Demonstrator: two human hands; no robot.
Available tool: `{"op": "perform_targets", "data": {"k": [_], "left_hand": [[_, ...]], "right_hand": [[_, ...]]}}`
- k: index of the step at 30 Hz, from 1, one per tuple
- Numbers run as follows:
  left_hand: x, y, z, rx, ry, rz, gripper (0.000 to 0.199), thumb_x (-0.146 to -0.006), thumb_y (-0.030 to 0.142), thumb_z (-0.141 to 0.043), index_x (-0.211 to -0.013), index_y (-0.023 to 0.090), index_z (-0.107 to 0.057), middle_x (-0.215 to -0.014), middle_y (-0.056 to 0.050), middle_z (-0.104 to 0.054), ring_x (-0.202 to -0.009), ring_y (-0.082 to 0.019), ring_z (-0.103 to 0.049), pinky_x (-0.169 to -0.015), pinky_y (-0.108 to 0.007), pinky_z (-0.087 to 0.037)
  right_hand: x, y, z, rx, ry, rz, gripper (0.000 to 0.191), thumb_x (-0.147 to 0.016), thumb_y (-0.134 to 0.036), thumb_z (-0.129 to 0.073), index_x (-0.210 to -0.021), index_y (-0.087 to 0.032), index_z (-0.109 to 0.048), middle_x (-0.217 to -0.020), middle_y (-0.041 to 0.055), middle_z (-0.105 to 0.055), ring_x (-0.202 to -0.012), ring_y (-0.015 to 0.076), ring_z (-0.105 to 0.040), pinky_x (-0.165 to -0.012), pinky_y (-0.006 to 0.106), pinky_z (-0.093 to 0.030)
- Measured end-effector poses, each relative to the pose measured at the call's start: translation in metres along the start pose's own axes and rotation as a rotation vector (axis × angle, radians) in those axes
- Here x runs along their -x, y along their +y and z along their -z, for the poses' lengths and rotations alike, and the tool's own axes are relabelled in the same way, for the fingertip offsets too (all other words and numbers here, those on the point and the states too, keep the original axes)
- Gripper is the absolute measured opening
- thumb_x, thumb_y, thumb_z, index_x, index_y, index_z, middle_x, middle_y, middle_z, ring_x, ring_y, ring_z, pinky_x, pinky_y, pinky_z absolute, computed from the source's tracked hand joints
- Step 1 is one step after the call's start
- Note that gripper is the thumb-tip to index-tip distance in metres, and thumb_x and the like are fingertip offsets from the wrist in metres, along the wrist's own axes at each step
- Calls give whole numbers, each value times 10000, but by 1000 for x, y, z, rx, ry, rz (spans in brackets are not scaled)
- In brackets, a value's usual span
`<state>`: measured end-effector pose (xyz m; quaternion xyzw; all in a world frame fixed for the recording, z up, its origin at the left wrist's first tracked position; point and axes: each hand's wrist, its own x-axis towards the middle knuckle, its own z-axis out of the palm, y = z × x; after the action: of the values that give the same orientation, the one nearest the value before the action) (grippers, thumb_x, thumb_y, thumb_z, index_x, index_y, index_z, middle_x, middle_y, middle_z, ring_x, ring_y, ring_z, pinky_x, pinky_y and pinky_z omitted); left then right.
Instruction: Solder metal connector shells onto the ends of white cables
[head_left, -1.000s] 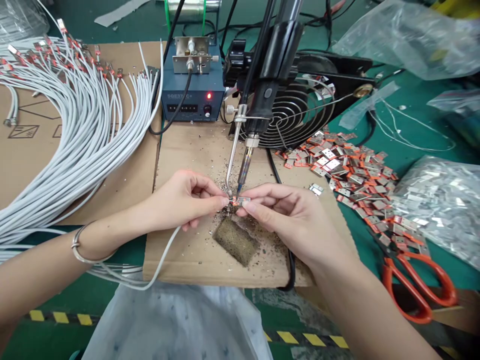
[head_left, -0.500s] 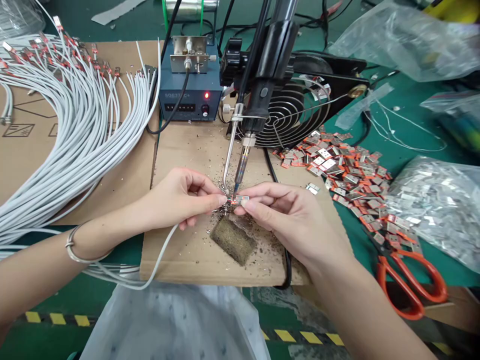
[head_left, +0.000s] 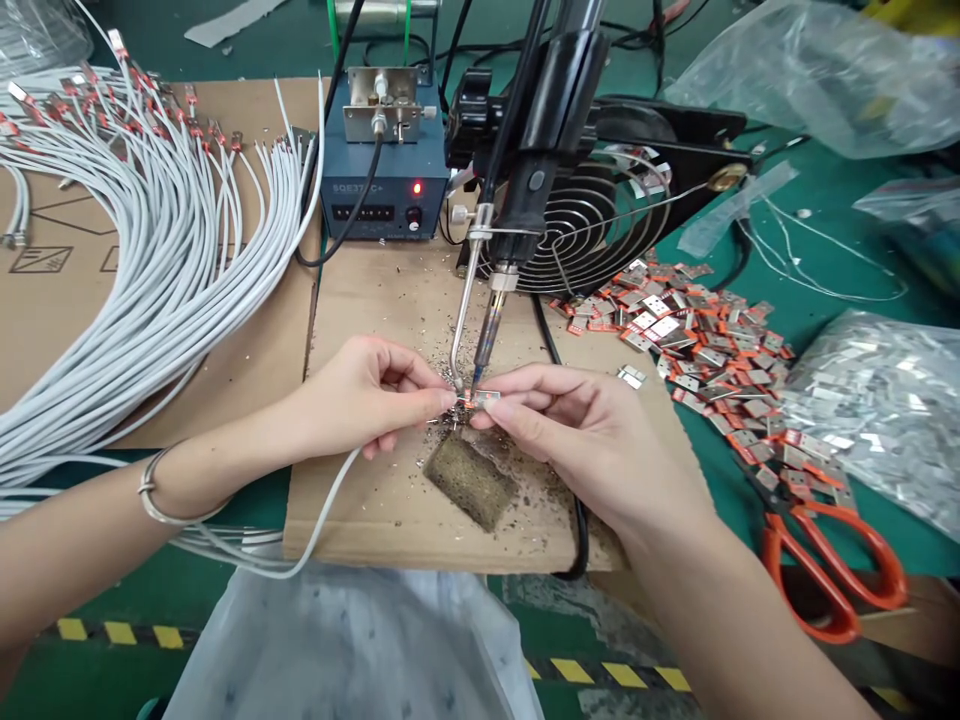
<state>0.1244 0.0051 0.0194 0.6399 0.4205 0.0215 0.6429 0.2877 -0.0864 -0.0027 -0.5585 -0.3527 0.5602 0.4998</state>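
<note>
My left hand pinches the end of a white cable, which trails down from the fingers and off to the left. Between the thumb and fingers of my right hand is a small USB connector with a silver shell and an orange-red base. Cable end and connector meet under the tip of a soldering iron fixed on a stand. A thin metal solder feed tube ends right beside the tip. Fingers partly hide the joint. Just below lies a dirty brown sponge on the cardboard.
A thick bundle of white cables covers the left. Behind stand a blue soldering controller with a red light and a black fan. Rightward are a pile of USB connectors, orange-handled scissors and a plastic bag of metal parts.
The whole scene has shifted slightly rightward in view. Both hands keep their hold, with the cable end and connector still at the iron's tip.
</note>
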Motion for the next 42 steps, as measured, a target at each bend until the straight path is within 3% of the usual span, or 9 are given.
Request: {"op": "perform_targets", "data": {"k": [15,31,42], "left_hand": [[3,-3,1,2,-74,-43,102,-763,224,-626,-795,128,-611,-526,62,-520,-358,-26,-442,-315,-112,-371],[7,5,-3,-61,5,-79,71,-775,156,-596,-760,100,-637,-438,82,-467,-334,-11,-394,-304,-88,-323],[5,-3,-4,-38,35,-158,63,-748,151,-617,-751,104,-658,-441,81,-487,-316,-15,-392,-285,-114,-284]], "right_hand": [[2,0,-1,83,4,18,145,-679,-277,-750,-771,-186,-684,-662,26,-715,-620,132,-681,-612,214,-552],[4,1,-1,-12,-22,21,84,-690,-211,-744,-762,-197,-703,-647,0,-714,-599,87,-664,-594,144,-524],[3,1,1,-25,-18,55,112,-675,-223,-763,-769,-191,-712,-640,4,-714,-583,84,-655,-577,143,-519]]}}
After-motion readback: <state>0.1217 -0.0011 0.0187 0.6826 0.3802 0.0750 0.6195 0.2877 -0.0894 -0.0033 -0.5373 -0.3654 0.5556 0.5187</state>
